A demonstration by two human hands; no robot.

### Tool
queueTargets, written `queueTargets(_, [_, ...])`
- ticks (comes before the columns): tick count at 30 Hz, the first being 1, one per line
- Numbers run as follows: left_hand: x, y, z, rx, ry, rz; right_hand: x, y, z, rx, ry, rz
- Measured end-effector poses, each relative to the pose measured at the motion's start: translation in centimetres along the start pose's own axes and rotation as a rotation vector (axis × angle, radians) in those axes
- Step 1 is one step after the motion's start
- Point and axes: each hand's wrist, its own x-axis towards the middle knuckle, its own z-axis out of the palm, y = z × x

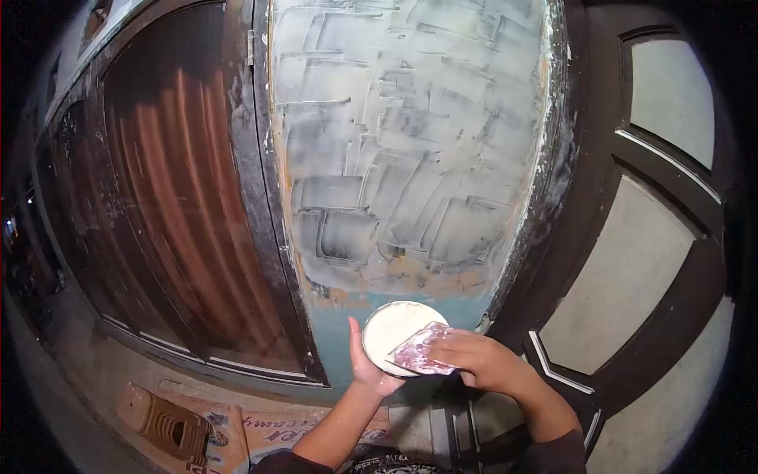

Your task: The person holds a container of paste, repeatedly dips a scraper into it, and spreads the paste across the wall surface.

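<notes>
L hand [373, 370] half-curled round 1 paste tub [406, 302]; R hand [480, 359] pinches 1 scraper [418, 347].

Head view, facing wall, angled down, close.

The grey floor [79, 379] runs along the foot of the wall. A printed sheet [272, 426], orange and pale with large dark lettering, lies spread on it. At the sheet's left end is a brown plastic stool [170, 423] with slots in it; whether it stands wholly on the sheet cannot be told.
</notes>
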Motion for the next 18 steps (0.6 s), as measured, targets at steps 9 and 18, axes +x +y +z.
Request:
queueTargets(9, [0.6, -0.4, 0.7, -0.014, -0.068, -0.017, -0.1, -0.5, -2.1, -0.052, 0.033, -0.004])
queueTargets(18, [2.6, 0.2, 3.6, -0.092, -0.172, -0.091, 2.4, 3.3, -3.2, 1.073, 0.793, 0.365])
